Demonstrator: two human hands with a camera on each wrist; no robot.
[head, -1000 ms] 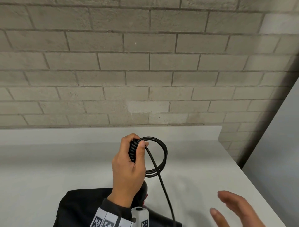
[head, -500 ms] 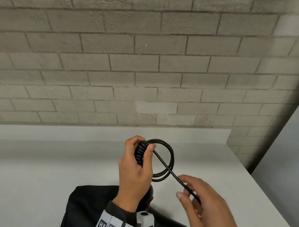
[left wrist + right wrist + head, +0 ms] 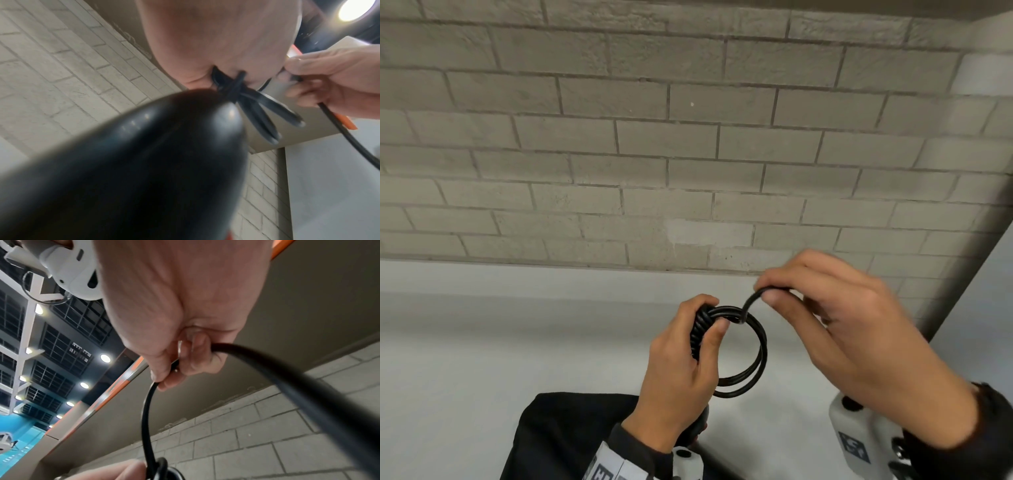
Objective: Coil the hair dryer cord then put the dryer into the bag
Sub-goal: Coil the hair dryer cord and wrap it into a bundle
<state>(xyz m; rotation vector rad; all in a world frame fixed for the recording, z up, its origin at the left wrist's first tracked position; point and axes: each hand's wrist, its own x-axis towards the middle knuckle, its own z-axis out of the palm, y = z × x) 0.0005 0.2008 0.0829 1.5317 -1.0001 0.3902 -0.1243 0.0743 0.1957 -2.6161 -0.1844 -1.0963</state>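
The left hand [image 3: 681, 373] grips the coiled cord [image 3: 743, 353] above the bench [image 3: 465, 359], over the black bag [image 3: 565, 435], while the right hand [image 3: 856, 329], up and to the right, pinches the free cord run in its fingers [image 3: 774, 296], positioned to lay the next loop leftward onto the coil.

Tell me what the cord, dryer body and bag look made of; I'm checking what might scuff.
Cord: smooth black rubber or PVC jacket by its look, faintly shiny, bending in even loops. Dryer body: hard glossy black plastic, judging by the sharp light reflections, though the view is blurred. Bag: matte black fabric, apparently soft, lying slack on the white table; weave not discernible.
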